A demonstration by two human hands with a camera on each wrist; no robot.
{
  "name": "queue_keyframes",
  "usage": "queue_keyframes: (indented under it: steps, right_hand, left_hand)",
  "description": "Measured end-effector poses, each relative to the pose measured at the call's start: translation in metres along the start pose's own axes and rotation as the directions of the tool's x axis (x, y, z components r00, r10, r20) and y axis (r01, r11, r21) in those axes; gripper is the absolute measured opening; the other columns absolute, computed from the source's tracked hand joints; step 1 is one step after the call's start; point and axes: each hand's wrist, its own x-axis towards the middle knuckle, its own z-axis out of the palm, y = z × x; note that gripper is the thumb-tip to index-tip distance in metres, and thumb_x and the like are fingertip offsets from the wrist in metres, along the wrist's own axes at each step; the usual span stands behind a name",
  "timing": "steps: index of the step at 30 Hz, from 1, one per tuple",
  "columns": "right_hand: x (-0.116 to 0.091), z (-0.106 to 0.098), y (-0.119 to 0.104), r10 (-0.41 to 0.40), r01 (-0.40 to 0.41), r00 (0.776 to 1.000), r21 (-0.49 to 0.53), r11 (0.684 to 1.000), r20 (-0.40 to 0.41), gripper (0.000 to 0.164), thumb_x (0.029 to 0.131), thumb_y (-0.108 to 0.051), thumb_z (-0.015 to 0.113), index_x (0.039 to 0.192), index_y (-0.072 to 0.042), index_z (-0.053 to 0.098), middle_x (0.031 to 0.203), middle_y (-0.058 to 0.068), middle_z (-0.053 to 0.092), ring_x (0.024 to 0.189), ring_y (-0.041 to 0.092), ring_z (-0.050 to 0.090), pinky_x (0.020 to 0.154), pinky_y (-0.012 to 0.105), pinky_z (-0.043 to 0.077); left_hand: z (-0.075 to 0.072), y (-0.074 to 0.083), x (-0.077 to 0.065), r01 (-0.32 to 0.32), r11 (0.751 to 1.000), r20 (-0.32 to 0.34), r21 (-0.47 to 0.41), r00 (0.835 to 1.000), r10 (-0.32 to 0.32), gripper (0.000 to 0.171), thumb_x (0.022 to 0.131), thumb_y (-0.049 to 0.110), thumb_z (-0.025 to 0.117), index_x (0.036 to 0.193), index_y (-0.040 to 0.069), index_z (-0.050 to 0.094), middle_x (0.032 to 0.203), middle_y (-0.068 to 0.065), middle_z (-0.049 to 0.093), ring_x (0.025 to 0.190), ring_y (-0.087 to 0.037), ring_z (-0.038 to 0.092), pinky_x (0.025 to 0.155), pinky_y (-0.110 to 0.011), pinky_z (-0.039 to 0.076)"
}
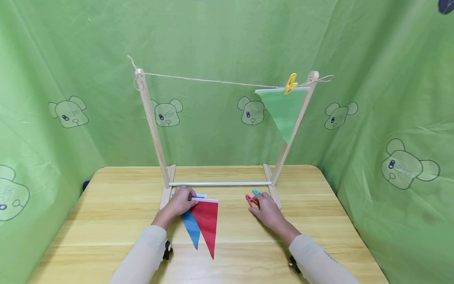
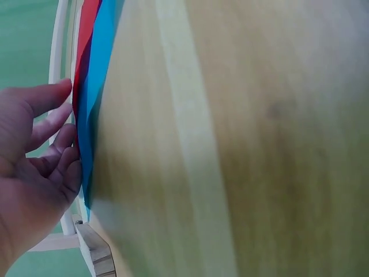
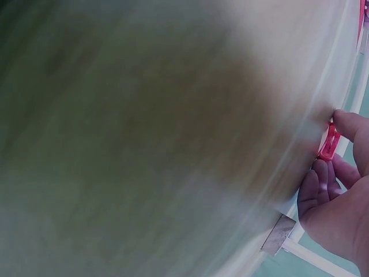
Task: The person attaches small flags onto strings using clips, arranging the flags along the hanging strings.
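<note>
At the left of the table my left hand [image 1: 181, 200] pinches the red pennant [image 1: 208, 219] near the left end of its white top strip. Partly under the red one lies a blue pennant [image 1: 191, 228], also seen beside the fingers in the left wrist view. My right hand [image 1: 268, 211] holds a red clothespin [image 1: 250, 200] between thumb and fingers; the right wrist view shows the clothespin [image 3: 330, 143] there too. Just behind these fingers is a light blue clothespin [image 1: 256, 192], partly hidden.
A wooden frame [image 1: 154, 126] stands at the table's back, with a string [image 1: 213, 81] between its posts and a white crossbar [image 1: 220, 184] low down. A yellow clothespin [image 1: 290, 84] holds a green pennant [image 1: 285, 108] on the string's right end. Green curtains surround the table [image 1: 106, 205].
</note>
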Motion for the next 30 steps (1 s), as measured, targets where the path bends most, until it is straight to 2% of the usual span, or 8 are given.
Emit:
queue_keyframes:
  steps: [15,25,30]
  right_hand:
    - [0.0008,-0.0013,0.0012,-0.014,0.014,1.0,0.009,1.0,-0.015,0.035,0.086,-0.024,0.086,0.109,-0.002,0.07,0.094,0.007,0.058,0.076,0.016,0.049,0.064,0.029,0.045]
    - [0.0004,-0.0003,0.0009,0.007,-0.007,1.0,0.03,1.0,0.002,0.034,0.086,-0.024,0.086,0.109,-0.004,0.07,0.095,0.007,0.058,0.077,0.016,0.049,0.065,0.028,0.045]
    - [-0.0012,-0.0014,0.0002,0.014,-0.014,1.0,0.047,0.999,0.004,0.033,0.086,-0.022,0.086,0.108,-0.003,0.069,0.095,0.007,0.057,0.077,0.015,0.048,0.065,0.028,0.044]
  left_hand:
    - [-0.0038,0.0004,0.0008,-0.017,0.995,-0.008,0.097,1.0,0.018,0.017,0.086,0.019,0.085,0.084,0.011,0.07,0.092,-0.004,0.057,0.096,-0.024,0.047,0.083,-0.038,0.044]
    - [-0.0034,-0.0013,-0.0018,-0.032,0.995,-0.016,0.096,0.999,0.033,0.021,0.086,0.021,0.085,0.075,0.015,0.068,0.087,0.0,0.055,0.091,-0.023,0.046,0.08,-0.036,0.04]
    - [-0.0011,-0.0035,-0.0031,-0.067,0.994,-0.027,0.081,0.997,0.07,0.021,0.086,0.017,0.085,0.073,0.016,0.068,0.084,0.0,0.056,0.091,-0.023,0.047,0.079,-0.036,0.042]
